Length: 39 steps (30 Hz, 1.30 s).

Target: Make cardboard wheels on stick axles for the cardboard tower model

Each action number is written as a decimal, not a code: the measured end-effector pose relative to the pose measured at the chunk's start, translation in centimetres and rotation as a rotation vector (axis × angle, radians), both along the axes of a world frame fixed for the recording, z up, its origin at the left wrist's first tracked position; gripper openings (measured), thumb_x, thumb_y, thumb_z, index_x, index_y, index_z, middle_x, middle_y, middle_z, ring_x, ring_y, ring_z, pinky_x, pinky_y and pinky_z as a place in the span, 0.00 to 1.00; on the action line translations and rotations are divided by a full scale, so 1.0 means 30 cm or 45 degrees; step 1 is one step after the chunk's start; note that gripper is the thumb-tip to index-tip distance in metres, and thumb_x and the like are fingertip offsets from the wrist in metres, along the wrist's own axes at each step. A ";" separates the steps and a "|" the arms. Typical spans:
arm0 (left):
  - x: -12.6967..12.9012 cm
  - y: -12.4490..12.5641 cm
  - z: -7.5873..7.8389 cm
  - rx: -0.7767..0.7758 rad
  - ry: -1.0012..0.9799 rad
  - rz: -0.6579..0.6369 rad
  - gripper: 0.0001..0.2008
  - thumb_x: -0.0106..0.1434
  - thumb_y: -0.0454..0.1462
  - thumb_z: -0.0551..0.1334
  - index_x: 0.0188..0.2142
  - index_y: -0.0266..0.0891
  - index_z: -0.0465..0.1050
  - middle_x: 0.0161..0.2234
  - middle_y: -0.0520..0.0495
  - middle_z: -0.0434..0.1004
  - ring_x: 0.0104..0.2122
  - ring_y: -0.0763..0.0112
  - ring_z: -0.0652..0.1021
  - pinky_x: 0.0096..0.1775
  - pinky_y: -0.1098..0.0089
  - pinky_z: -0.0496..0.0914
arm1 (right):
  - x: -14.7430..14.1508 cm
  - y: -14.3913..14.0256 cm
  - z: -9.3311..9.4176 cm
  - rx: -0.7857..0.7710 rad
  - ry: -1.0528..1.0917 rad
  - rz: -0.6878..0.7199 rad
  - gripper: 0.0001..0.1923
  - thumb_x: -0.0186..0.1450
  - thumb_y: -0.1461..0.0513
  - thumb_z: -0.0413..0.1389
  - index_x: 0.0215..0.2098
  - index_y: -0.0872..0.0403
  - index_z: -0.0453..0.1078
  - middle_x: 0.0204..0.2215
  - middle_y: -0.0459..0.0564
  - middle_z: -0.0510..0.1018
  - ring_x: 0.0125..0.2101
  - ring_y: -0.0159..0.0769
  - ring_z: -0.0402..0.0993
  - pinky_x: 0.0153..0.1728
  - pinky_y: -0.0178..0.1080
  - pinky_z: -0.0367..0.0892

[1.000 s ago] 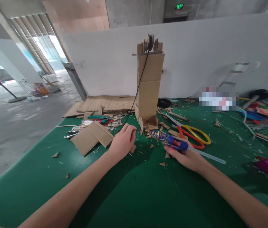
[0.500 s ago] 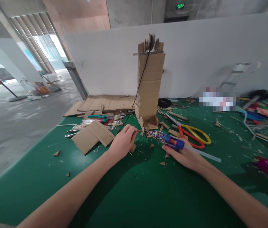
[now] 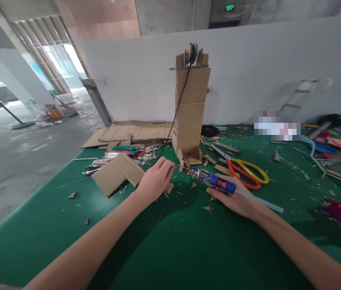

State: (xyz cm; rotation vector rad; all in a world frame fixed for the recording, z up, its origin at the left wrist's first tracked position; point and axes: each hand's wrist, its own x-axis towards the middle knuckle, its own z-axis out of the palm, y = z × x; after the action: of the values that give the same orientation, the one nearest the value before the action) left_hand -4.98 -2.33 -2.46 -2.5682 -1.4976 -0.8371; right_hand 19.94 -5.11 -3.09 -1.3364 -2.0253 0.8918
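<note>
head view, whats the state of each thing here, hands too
left hand: shut on thin stick, pinched at the tower's base
right hand: shut on glue gun
glue gun: lying low, nozzle toward the tower's base, clear glue stick out the back
tower: upright, cord hanging from its top
scissors: lying flat on the table
cardboard piece: flat on the table

Brown card on a green table

The table (image 3: pixel 170 241) is deep green; the cardboard tower (image 3: pixel 190 108) plain brown, a black cord (image 3: pixel 179 100) down its face. The glue gun (image 3: pixel 215 183) is blue with a red spot and a patterned barrel — its glue stick (image 3: pixel 259 200) clear. The scissors (image 3: pixel 246 173) have red and yellow handles.
</note>
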 end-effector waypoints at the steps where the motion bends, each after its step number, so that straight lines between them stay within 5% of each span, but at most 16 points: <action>1: 0.000 0.000 0.001 -0.005 0.002 0.004 0.08 0.68 0.36 0.48 0.40 0.39 0.63 0.38 0.45 0.67 0.35 0.68 0.73 0.35 0.69 0.69 | 0.001 0.000 0.001 0.003 -0.014 0.005 0.14 0.61 0.50 0.53 0.30 0.52 0.64 0.23 0.46 0.73 0.25 0.37 0.73 0.27 0.40 0.68; 39: -0.008 0.007 0.000 -0.008 -0.028 -0.012 0.09 0.67 0.36 0.48 0.39 0.39 0.65 0.36 0.46 0.67 0.34 0.69 0.73 0.36 0.69 0.68 | -0.009 -0.005 0.039 0.057 -0.132 0.045 0.14 0.61 0.51 0.53 0.29 0.53 0.67 0.22 0.45 0.73 0.23 0.33 0.69 0.22 0.35 0.62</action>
State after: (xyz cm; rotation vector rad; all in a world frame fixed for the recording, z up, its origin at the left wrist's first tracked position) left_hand -5.20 -2.11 -2.45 -2.5805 -1.4978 -0.8661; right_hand 19.67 -5.26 -1.91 -1.3516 -2.1409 0.8026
